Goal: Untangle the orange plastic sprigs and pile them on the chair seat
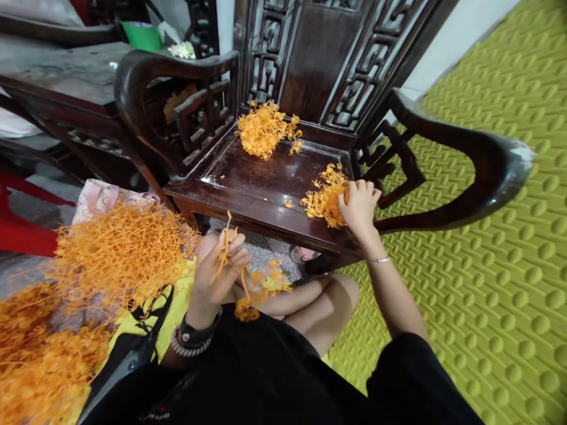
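Observation:
My left hand is closed around a few thin orange stems above my lap. Orange curly flower-like heads on stems hang beside it. At the front right of the dark wooden chair seat, my right hand curls over a small heap of orange curly heads; its fingertips are partly hidden in the heap. A second heap of these heads lies at the back of the seat. One loose orange bit rests near the front edge.
To my left is a large pile of straight orange strands, with another orange mass below it. A red stool and a dark table with a green container stand at left. Yellow-green textured matting covers the right side.

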Demonstrator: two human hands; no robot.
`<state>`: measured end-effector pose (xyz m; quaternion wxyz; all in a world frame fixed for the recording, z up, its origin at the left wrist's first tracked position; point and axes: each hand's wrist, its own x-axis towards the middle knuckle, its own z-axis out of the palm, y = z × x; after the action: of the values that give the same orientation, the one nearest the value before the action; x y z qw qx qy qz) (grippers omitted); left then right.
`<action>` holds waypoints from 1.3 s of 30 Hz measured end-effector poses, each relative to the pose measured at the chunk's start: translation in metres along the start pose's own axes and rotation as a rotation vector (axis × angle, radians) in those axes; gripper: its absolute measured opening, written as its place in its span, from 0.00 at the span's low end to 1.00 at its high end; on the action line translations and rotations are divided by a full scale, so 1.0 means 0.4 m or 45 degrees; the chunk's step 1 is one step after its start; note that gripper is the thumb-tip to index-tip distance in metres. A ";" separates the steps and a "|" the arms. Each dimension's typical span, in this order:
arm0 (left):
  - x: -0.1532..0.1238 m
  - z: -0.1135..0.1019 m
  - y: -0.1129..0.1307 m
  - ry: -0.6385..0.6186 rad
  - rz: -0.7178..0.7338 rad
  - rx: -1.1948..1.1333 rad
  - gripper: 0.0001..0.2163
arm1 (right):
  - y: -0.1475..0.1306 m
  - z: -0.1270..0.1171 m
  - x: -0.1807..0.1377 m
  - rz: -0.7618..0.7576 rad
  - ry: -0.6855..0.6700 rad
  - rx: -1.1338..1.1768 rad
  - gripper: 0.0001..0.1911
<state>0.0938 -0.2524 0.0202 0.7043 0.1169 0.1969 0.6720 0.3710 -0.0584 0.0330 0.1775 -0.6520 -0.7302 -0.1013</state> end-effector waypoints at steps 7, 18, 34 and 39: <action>0.044 0.018 0.017 0.032 0.181 0.017 0.12 | -0.127 -0.076 -0.098 -0.218 0.259 0.520 0.14; 0.038 -0.020 0.039 0.045 0.368 -0.019 0.11 | -0.312 -0.065 -0.278 -0.644 -0.916 1.519 0.13; 0.022 -0.085 -0.050 0.086 -0.467 0.790 0.09 | -0.266 -0.135 -0.274 -0.056 -0.433 1.697 0.13; 0.015 -0.106 -0.066 0.003 -0.480 0.979 0.19 | -0.219 -0.150 -0.273 -0.089 -0.761 1.518 0.15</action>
<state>0.0994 -0.2526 -0.0298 0.7196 0.3323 0.4518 0.4093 0.3015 -0.1927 0.0525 0.2943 -0.4182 -0.6995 0.4991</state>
